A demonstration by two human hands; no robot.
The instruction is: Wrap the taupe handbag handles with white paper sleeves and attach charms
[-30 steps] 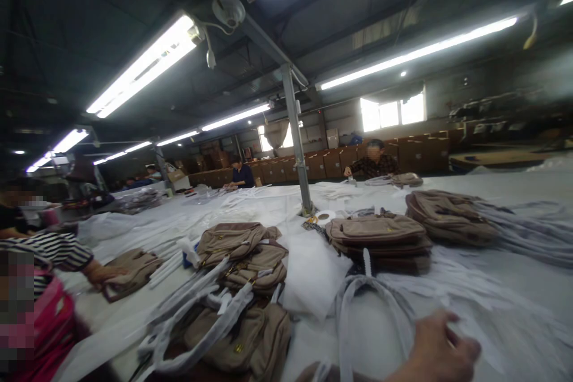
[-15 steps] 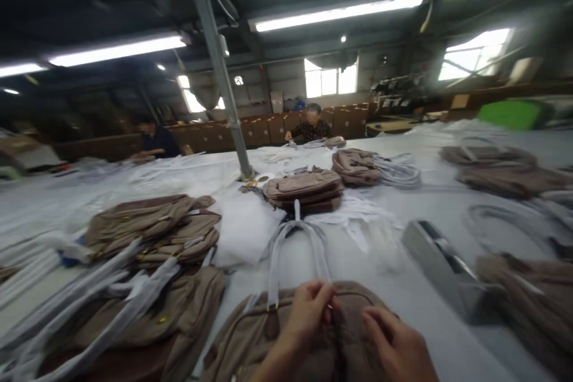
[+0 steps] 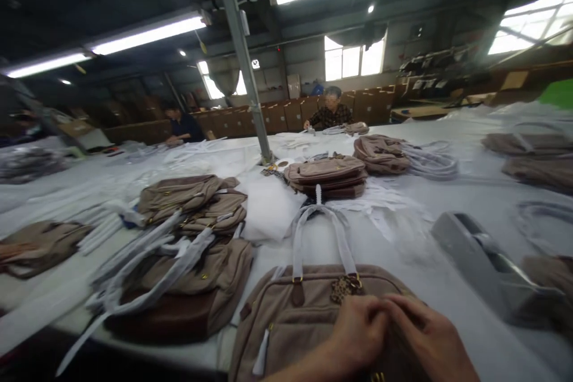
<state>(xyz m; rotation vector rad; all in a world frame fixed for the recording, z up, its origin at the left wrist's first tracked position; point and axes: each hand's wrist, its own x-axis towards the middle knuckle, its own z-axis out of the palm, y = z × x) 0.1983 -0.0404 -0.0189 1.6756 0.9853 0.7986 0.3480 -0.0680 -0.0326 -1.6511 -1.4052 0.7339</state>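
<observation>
A taupe handbag [image 3: 308,334] with wrapped white handles [image 3: 298,245] lies before me at the bottom centre. My left hand [image 3: 362,328] is closed over its right part, fingertips pinched against those of my right hand [image 3: 427,334], which is also closed. Whatever sits between the fingertips is too small to make out. A leopard-patterned charm [image 3: 344,289] hangs beside the right handle's base, just above my left hand. On the front pocket's left side dangles a zipper pull [image 3: 262,355] in a white wrap.
More taupe bags [image 3: 192,286] are piled at left, with others [image 3: 326,173] at centre back. A grey tape dispenser [image 3: 487,268] stands at right, near white sheets [image 3: 268,209]. Behind the pole [image 3: 244,59] sit two people; another person's hand [image 3: 18,249] touches a bag at far left.
The view has swung so the scene sits further right and left. My right hand has come together with my left hand. The leopard charm now shows by the handle.
</observation>
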